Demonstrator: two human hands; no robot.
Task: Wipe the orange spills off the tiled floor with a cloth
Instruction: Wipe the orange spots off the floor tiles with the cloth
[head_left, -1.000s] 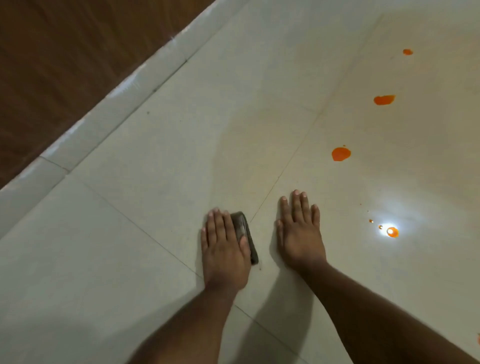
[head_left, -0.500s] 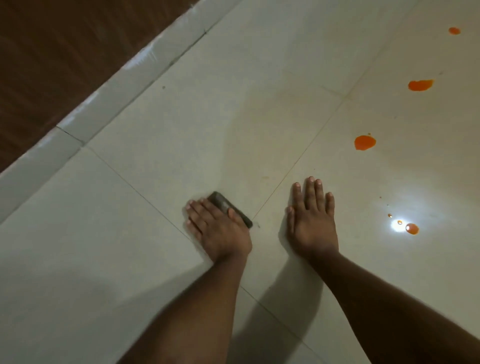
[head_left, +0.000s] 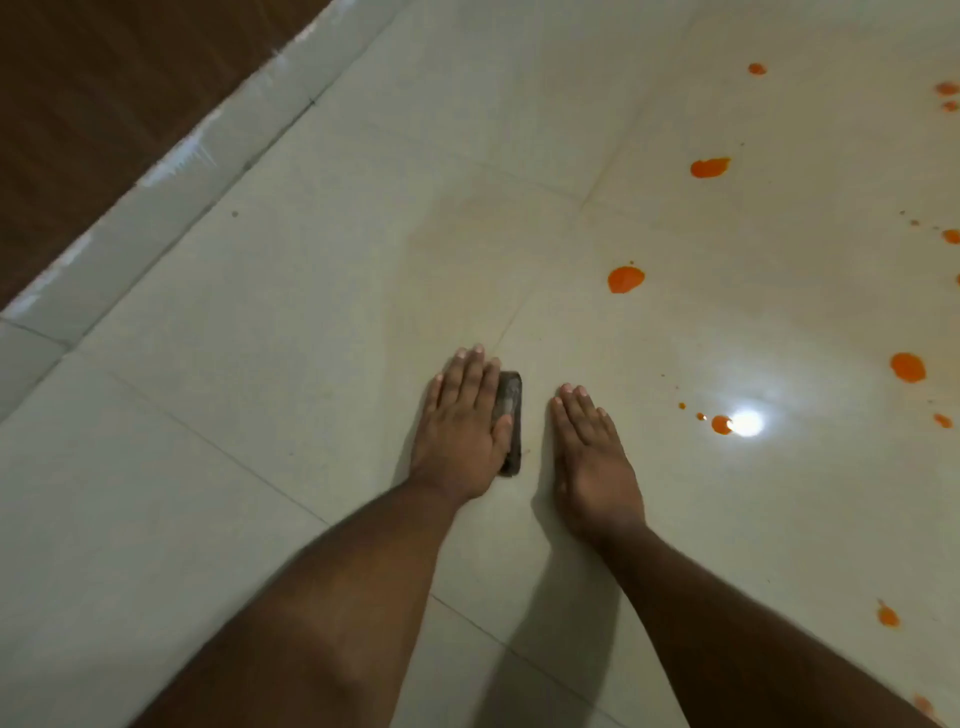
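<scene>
Pressing flat with straight fingers, the left hand (head_left: 460, 431) covers a dark cloth (head_left: 510, 422) at mid-frame, perhaps folded; the right hand (head_left: 592, 457) lies open on the tiled floor (head_left: 291, 312) beside it, holding nothing, orange spills (head_left: 626, 279) scattered at right

The left hand (head_left: 462, 426) lies flat on the cloth (head_left: 510, 422), just left of the right hand (head_left: 589, 457). Spills (head_left: 626, 279) lie ahead and right on the floor (head_left: 311, 322).
</scene>
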